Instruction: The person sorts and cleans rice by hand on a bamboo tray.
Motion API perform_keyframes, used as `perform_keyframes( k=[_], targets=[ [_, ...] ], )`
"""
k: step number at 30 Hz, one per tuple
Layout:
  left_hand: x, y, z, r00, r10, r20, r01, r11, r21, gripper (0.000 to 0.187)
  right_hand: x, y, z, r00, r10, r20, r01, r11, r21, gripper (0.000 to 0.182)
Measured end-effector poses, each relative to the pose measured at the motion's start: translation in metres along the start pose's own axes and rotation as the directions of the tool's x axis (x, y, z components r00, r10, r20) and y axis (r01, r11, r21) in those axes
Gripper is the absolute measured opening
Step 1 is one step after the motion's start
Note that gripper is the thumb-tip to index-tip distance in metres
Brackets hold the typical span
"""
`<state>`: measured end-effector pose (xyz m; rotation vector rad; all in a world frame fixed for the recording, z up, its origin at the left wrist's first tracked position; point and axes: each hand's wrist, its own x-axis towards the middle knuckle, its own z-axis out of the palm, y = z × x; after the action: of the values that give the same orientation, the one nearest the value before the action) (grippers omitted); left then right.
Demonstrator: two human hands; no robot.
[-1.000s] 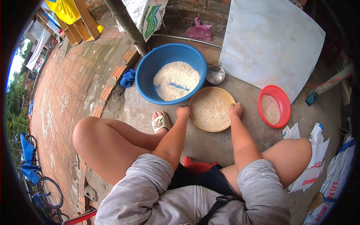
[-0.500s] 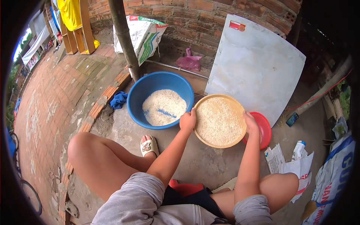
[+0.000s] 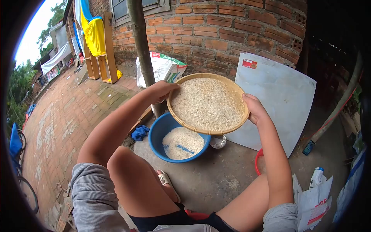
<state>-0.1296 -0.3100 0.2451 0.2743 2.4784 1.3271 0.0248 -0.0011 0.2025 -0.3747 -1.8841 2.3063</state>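
A round woven bamboo tray (image 3: 208,132) is held up in the air by both hands, carrying a wide layer of white rice (image 3: 208,103). My left hand (image 3: 165,90) is closed on its left rim, and my right hand (image 3: 254,108) grips the opposite rim with the thumb on top. Below and slightly left, on the floor, stands a blue basin (image 3: 156,135) with more rice (image 3: 183,144) inside; the tray hides part of its far rim. A small metal bowl (image 3: 218,142) sits just right of the basin.
A large grey-white board (image 3: 276,104) leans against the brick wall (image 3: 210,29). A bamboo post (image 3: 141,46) rises behind the basin. To the right are a red basin (image 3: 258,162), a phone (image 3: 308,147) and torn packaging (image 3: 315,201). A blue cloth (image 3: 140,133) lies left.
Both hands have raised the tray of rice from low beside the blue basin to above it. The view has tilted up, showing more wall. The metal bowl has come into sight.
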Motion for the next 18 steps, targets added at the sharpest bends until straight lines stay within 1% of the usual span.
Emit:
perform_keyframes(
  k=[1,2,3,4,5,6,7,9,10,11,12,13,15,16,17,18],
  targets=[
    [-0.006,-0.006,0.014,0.998,-0.010,-0.066,-0.004,0.979,-0.202,0.033,0.003,0.002,-0.002,0.999,-0.037,-0.012,0.037,0.998,0.042,0.033],
    [-0.021,-0.005,0.025,0.998,-0.034,-0.057,0.019,0.972,-0.234,0.030,0.006,0.002,-0.007,0.997,-0.071,-0.028,0.073,0.995,0.068,0.032],
    [-0.038,-0.004,0.042,0.995,0.009,-0.096,-0.037,0.954,-0.297,0.031,0.009,0.008,-0.015,0.998,-0.067,-0.021,0.068,0.996,0.051,0.032],
    [-0.039,-0.009,0.046,0.997,-0.031,-0.064,0.017,0.978,-0.206,0.031,0.012,0.019,-0.024,0.991,-0.096,0.097,0.068,0.963,0.260,0.032],
    [-0.037,-0.010,0.048,0.997,-0.071,-0.035,0.067,0.992,-0.107,0.032,0.015,0.030,-0.032,0.968,-0.148,0.202,0.040,0.888,0.458,0.031],
    [-0.025,-0.019,0.043,0.994,-0.086,0.060,0.092,0.990,-0.111,0.033,0.014,0.039,-0.036,0.944,-0.185,0.275,0.036,0.882,0.469,0.035],
    [-0.028,-0.016,0.032,0.995,-0.038,0.091,0.044,0.997,-0.058,0.031,0.005,0.045,-0.028,0.947,-0.171,0.273,0.029,0.890,0.455,0.035],
    [-0.018,-0.021,-0.001,0.992,0.019,0.129,-0.033,0.994,0.107,0.030,-0.018,0.062,0.016,0.976,-0.220,-0.003,0.188,0.828,0.528,0.038],
    [-0.007,-0.032,-0.009,0.997,0.002,0.075,-0.001,1.000,-0.015,0.030,-0.023,0.076,0.037,0.979,-0.202,-0.002,0.172,0.827,0.535,0.038],
    [0.005,-0.045,-0.014,1.000,-0.020,0.016,0.022,0.991,-0.132,0.032,-0.026,0.088,0.059,0.982,-0.177,-0.065,0.184,0.831,0.525,0.039],
    [0.016,-0.061,-0.012,1.000,0.003,0.000,-0.003,0.964,-0.268,0.032,-0.027,0.098,0.074,0.981,-0.150,-0.124,0.193,0.836,0.514,0.040],
    [0.010,-0.068,-0.003,0.999,-0.048,0.003,0.046,0.951,-0.305,0.031,-0.024,0.106,0.074,0.984,-0.140,-0.115,0.179,0.832,0.525,0.040],
    [0.008,-0.090,0.007,0.995,-0.078,0.056,0.085,0.988,-0.130,0.029,-0.003,0.112,0.043,0.989,-0.140,-0.058,0.150,0.854,0.498,0.041],
    [-0.006,-0.085,0.013,0.988,-0.096,0.118,0.101,0.994,-0.041,0.029,0.000,0.109,0.029,0.987,-0.161,0.025,0.130,0.867,0.482,0.041],
    [-0.018,-0.080,0.018,0.975,-0.121,0.187,0.113,0.992,0.051,0.030,0.003,0.110,0.020,0.988,-0.150,0.024,0.122,0.873,0.472,0.041],
    [-0.026,-0.075,0.021,0.972,-0.074,0.221,0.069,0.997,0.027,0.033,-0.002,0.104,0.016,0.990,-0.133,0.045,0.094,0.866,0.492,0.041]
  ],
)
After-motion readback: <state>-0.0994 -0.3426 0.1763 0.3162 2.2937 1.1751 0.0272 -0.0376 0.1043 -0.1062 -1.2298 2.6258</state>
